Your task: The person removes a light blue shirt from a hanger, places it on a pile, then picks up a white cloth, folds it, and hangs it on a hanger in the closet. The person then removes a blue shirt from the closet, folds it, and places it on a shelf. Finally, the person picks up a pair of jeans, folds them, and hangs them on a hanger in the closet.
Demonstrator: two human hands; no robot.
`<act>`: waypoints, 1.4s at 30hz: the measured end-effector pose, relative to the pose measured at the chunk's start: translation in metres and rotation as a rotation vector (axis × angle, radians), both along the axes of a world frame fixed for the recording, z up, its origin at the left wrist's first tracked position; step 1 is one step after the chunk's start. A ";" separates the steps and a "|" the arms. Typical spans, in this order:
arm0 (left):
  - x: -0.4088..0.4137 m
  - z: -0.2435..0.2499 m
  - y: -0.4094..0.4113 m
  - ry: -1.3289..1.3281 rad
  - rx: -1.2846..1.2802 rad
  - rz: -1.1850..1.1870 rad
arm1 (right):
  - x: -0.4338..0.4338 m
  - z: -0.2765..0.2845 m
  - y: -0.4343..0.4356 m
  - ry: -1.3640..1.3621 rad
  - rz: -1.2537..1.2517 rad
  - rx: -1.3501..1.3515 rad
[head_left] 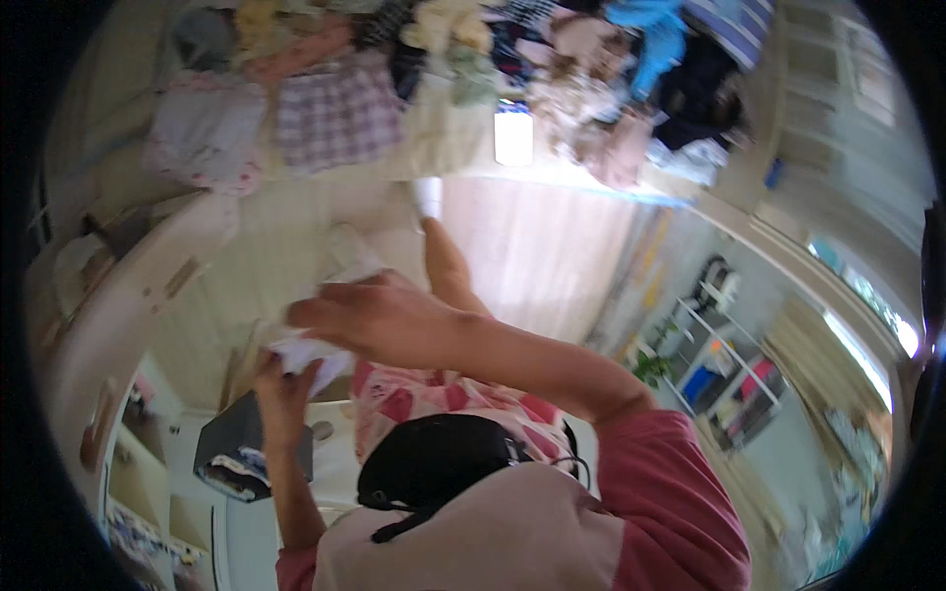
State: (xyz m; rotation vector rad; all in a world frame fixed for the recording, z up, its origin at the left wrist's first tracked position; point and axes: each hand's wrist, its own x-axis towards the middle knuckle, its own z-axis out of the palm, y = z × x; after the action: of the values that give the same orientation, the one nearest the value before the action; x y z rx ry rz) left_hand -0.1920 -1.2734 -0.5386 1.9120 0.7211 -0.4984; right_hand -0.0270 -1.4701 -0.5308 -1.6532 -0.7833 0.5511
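In front of my body, to the left, my left hand [284, 391] pinches a small white or pale lilac cloth [314, 358] between thumb and fingers. My right hand [369, 314] reaches across above it, its fingers bent over the cloth's upper side. Motion blurs those fingertips, so whether they grip the fabric is unclear. Below the left wrist stands a dark grey fabric box [244, 443] with folded textiles in its opening.
Many garments lie along a pale surface at the far side, among them a purple checked garment [336, 118] and a blue one [654, 41]. A glaring white object [514, 137] stands among them. A door [118, 332] is left; a shelf rack [728, 362] stands right.
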 end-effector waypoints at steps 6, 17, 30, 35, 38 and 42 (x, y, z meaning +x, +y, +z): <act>0.040 -0.015 -0.013 -0.093 0.182 -0.060 | 0.050 0.017 -0.022 0.239 0.075 -0.161; 0.106 -0.010 -0.011 -0.115 0.152 0.041 | 0.150 0.028 0.005 -0.283 0.085 -0.259; 0.036 -0.029 -0.015 0.056 0.152 0.176 | 0.081 -0.228 0.073 -0.299 0.431 -0.402; 0.013 -0.037 -0.019 0.185 0.117 0.147 | 0.067 -0.266 0.065 -0.277 0.436 -0.402; 0.005 -0.040 -0.019 0.211 0.098 0.156 | 0.090 -0.282 0.062 -0.248 0.270 -0.367; -0.002 -0.043 -0.019 0.207 0.040 0.180 | 0.144 -0.301 0.059 -0.327 0.127 -0.503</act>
State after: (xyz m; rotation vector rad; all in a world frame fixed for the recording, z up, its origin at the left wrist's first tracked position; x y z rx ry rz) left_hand -0.1944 -1.2928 -0.5820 1.8274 1.0343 -0.5769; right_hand 0.1165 -1.4112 -0.8320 -2.2052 -1.0525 0.6079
